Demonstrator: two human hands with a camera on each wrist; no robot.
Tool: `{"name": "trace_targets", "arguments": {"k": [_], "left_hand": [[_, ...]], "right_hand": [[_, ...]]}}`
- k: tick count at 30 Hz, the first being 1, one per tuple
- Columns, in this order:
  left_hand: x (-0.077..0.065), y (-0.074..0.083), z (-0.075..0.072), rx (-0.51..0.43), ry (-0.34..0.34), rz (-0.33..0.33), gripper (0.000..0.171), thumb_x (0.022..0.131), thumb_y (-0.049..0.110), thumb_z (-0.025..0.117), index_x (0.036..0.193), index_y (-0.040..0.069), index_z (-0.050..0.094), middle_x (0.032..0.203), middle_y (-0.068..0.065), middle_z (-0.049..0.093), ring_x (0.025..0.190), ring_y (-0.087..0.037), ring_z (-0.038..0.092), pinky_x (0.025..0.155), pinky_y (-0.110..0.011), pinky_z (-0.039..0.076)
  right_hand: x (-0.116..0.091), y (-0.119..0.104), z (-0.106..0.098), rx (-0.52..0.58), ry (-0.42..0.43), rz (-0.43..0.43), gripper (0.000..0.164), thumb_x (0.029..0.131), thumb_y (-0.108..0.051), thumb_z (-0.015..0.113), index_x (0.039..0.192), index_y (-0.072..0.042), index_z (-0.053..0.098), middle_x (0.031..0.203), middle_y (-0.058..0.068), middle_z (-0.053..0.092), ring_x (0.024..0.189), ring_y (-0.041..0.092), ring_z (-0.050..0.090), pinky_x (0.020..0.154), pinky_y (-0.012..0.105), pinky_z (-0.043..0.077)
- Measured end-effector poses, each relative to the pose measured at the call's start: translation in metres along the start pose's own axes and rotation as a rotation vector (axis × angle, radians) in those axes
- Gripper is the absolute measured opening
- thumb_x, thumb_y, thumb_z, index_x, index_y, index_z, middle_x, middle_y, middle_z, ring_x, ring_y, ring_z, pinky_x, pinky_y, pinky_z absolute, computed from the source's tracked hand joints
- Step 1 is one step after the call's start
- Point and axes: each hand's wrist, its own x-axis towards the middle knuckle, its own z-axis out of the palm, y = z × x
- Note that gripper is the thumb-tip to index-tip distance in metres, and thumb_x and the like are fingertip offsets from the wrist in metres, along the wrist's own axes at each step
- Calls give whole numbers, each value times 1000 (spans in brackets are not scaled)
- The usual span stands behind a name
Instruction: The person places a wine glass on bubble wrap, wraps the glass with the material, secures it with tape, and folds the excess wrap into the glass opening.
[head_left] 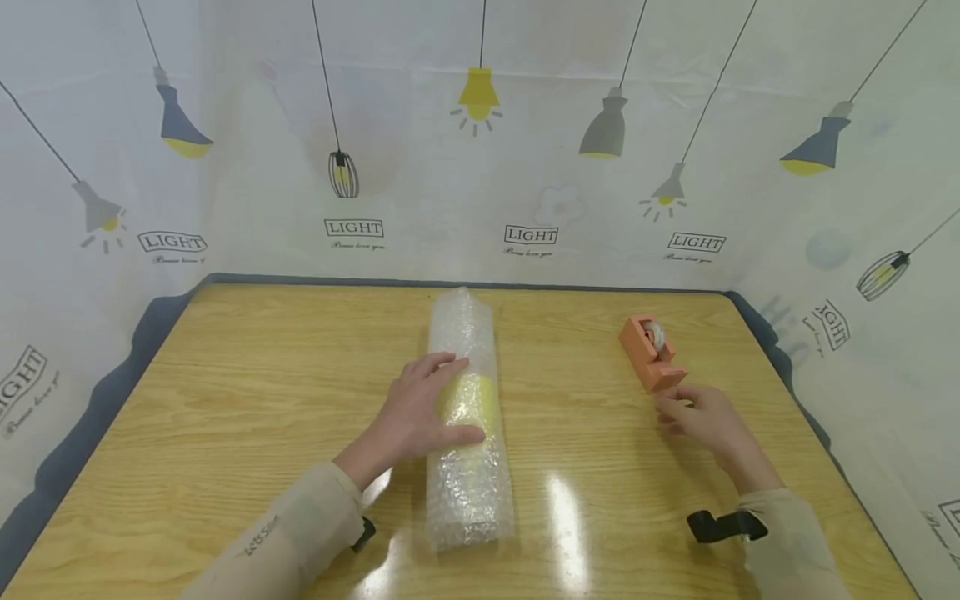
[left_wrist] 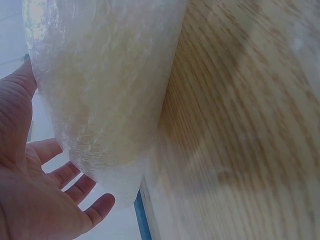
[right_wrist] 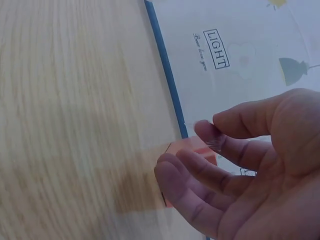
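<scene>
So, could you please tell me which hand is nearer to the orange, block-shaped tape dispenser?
The right hand, close by the near end of the tape dispenser. The left hand is farther off to the left, on the long, clear bubble-wrapped bundle.

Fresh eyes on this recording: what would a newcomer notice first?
Probably the shiny bubble-wrapped bundle, yellow showing through, lying lengthwise mid-table with the left hand resting on it. Next, the orange tape dispenser to its right, with the right hand at its near end, seemingly pinching clear tape. Behind them, a pale backdrop printed with hanging lamps.
</scene>
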Motion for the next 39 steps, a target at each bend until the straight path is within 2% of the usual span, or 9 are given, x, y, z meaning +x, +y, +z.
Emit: {"name": "trace_targets", "arguments": {"k": [4,9,14,20,25,31,39], "left_hand": [[0,0,0,-2,0,7,104,75,54,88,160,17,39,165,-11,33,150,-39,31,117,-65,30],[1,-1,1,3,-3,16,105,76,54,88,160,17,38,165,-11,33,150,-38,30,118,-64,30],[0,-1,1,-12,-6,17,104,76,53,88,160,17,38,165,-10,33,150,-39,29,119,-65,29],[0,-3,0,-14,-11,29,104,77,55,87,160,17,38,165,-11,33,150,-39,30,118,-65,29],[0,-4,0,-12,-12,45,104,77,55,86,160,16,38,165,-12,33,150,-40,30,118,-65,30],[1,-6,-1,-26,-19,61,103,78,54,87,160,16,39,165,-12,34,150,-40,30,117,-66,32],[1,-8,-1,-24,-24,79,104,77,53,88,160,15,38,165,-12,34,149,-40,31,117,-66,31]], "right_hand": [[-1,-9,3,-18,-53,-56,32,107,-18,56,116,13,63,105,23,66,94,31,71,82,44,63],[0,-23,7,-23,-103,-107,29,106,-18,59,112,9,65,94,14,63,86,24,66,80,39,62],[1,-38,12,1,-173,-165,26,106,-16,60,113,8,65,92,10,60,80,18,57,78,35,61],[3,-56,22,-7,-233,-206,21,106,-17,60,107,2,67,82,7,59,76,21,58,77,37,60],[4,-70,32,17,-288,-245,16,105,-14,61,104,0,68,77,7,58,75,23,62,78,39,60],[5,-84,44,25,-338,-278,14,105,-13,60,103,-2,68,81,9,59,78,26,63,79,40,60],[11,-100,60,-30,-385,-328,15,106,-15,59,99,-6,69,84,12,61,77,23,64,76,42,59]]}}
